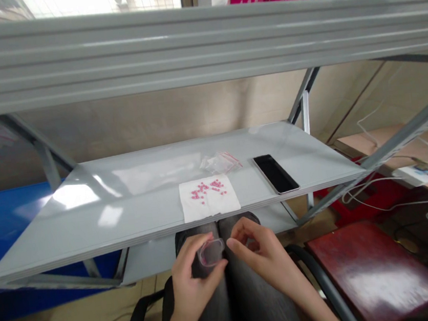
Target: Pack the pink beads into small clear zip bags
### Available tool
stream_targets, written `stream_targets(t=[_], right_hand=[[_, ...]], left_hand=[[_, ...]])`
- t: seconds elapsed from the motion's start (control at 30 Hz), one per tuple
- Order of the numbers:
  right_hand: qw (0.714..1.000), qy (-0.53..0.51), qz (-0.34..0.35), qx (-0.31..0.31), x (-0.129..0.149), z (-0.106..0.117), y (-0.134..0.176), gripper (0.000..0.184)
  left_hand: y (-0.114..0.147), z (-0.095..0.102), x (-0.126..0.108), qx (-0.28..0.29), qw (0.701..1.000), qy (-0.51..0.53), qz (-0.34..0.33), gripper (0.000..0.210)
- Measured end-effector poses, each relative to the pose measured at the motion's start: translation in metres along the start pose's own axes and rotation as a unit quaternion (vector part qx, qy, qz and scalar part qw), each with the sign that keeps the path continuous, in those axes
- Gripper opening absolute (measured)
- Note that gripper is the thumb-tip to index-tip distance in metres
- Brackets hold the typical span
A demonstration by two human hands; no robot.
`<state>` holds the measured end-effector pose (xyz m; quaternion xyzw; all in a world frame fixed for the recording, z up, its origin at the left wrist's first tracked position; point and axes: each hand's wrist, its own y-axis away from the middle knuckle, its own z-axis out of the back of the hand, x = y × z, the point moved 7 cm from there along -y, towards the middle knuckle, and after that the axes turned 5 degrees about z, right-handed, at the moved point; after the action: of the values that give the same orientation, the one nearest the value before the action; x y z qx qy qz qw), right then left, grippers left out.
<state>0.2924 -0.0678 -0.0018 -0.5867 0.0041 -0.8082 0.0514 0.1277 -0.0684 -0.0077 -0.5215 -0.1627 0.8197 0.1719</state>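
My left hand (192, 279) pinches a small clear plastic container (211, 252) above my lap. A little pink shows at the container's left side, beneath my fingers. Just to the right, my right hand (256, 246) has its fingers curled with thumb and fingertips close together; whatever is between them, if anything, is too small to make out. Past my hands, a white paper napkin (193, 213) lies at the shelf's front edge. Small pink beads (201, 187) are scattered on it in two loose groups.
Behind the napkin lie clear zip bags (220, 163) with red edges. A black-screened phone (276, 174) rests to the right on the grey shelf (134, 210). Another shelf beam (201, 48) crosses above. A dark red stool (377, 270) stands at right, near white cables (381, 207).
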Motion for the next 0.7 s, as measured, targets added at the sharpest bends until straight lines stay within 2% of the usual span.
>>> stream_targets(t=[0.1,0.27,0.43,0.7], right_hand=[[0.999,-0.010,0.002,-0.036,-0.005,0.009,-0.002,0.025],[0.999,-0.018,0.009,-0.048,-0.013,0.010,-0.007,0.026],[1.000,-0.013,0.004,-0.024,-0.019,-0.003,-0.009,0.023],[1.000,0.013,0.010,-0.007,-0.028,-0.009,-0.004,0.017]], left_hand=[[-0.028,0.024,0.006,-0.007,0.999,-0.053,0.001,0.033],[-0.096,0.050,0.027,0.069,0.988,-0.134,-0.027,0.030],[-0.148,0.029,0.055,0.250,0.950,-0.181,-0.044,0.032],[-0.192,0.004,0.078,0.349,0.897,-0.255,-0.091,0.038]])
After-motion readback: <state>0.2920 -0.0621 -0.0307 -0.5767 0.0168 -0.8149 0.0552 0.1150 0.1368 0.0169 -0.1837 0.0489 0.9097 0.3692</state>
